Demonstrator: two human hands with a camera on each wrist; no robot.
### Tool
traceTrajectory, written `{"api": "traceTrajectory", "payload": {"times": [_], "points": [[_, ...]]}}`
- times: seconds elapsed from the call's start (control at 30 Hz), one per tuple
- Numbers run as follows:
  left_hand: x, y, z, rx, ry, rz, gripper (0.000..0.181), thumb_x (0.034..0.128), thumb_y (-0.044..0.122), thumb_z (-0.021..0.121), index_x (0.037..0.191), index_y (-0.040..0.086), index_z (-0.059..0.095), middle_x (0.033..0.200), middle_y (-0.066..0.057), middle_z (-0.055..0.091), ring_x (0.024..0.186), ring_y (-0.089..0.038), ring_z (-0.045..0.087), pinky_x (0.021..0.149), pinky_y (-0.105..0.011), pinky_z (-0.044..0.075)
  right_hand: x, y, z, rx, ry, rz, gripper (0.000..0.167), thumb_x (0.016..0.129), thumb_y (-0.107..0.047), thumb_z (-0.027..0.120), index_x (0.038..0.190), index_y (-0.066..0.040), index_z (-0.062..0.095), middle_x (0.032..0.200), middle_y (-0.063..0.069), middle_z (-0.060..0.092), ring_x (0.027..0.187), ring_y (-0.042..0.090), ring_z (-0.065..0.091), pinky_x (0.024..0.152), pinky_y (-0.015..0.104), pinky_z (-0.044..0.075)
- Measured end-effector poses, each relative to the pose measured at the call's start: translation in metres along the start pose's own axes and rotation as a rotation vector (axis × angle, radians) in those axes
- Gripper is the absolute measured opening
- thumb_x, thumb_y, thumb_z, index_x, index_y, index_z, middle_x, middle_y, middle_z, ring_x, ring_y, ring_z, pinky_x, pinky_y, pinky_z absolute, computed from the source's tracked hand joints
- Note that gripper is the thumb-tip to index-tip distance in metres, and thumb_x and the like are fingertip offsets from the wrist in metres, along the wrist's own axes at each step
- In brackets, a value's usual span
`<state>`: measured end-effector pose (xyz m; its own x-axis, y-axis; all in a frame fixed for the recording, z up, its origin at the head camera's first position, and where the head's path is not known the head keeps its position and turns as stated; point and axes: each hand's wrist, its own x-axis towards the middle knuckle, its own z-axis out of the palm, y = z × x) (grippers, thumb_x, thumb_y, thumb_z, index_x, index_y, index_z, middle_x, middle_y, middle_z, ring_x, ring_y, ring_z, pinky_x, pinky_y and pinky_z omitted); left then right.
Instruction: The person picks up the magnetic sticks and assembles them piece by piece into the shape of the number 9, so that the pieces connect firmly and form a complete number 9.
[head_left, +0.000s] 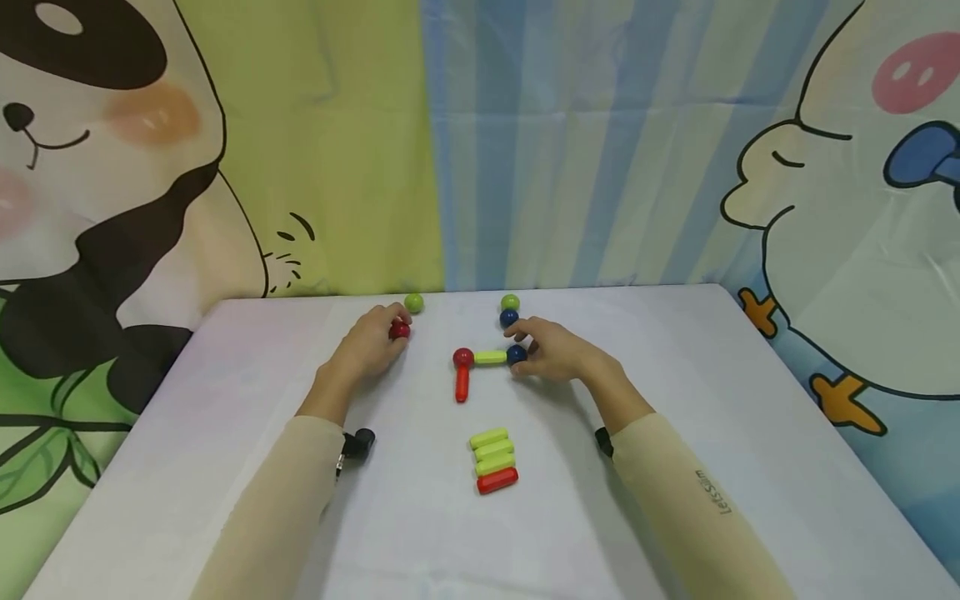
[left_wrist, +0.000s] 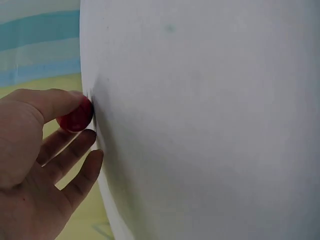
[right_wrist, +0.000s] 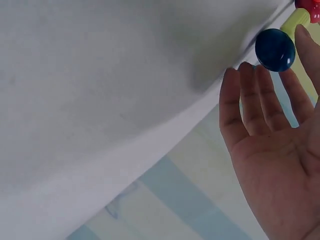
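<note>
Between thumb and fingers my left hand (head_left: 372,338) holds a red ball (left_wrist: 76,117), toward the back left of the table. My right hand (head_left: 558,350) is beside a blue ball (head_left: 516,355), its fingers loosely spread rather than curled round it. That ball sits at the right end of a yellow-green stick (head_left: 491,357). The stick's left end meets another red ball (head_left: 463,358), from which a red stick (head_left: 462,386) points toward me. In the right wrist view the thumb lies close to the blue ball (right_wrist: 275,50); whether it touches is unclear.
Several yellow-green sticks (head_left: 492,450) and one red stick (head_left: 497,481) lie in a row nearer me. At the back edge are a green ball (head_left: 414,303), another green ball (head_left: 510,302) and a blue ball (head_left: 509,318). A printed curtain (head_left: 570,150) hangs behind the white table (head_left: 660,500).
</note>
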<state>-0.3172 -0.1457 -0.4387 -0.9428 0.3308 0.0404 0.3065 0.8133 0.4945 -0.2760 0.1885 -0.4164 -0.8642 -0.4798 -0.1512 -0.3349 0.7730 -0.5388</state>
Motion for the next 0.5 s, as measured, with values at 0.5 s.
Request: {"api": "traceTrajectory", "payload": {"times": [0.5], "points": [[-0.025,0.001,-0.003,-0.077,-0.096,-0.028,0.040,0.0966,0.022,0.069,0.132,0.010,0.055,0.120,-0.013,0.065,0.111,-0.028,0.061,0.098,-0.046,0.051,0.024,-0.025,0.003,-0.028,0.030,-0.135,0.056,0.091,-0.021,0.080,0.142,-0.012,0.058,0.143,0.012,0.052,0.129,0.034,0.055,0.106,0.050,0.047]]}}
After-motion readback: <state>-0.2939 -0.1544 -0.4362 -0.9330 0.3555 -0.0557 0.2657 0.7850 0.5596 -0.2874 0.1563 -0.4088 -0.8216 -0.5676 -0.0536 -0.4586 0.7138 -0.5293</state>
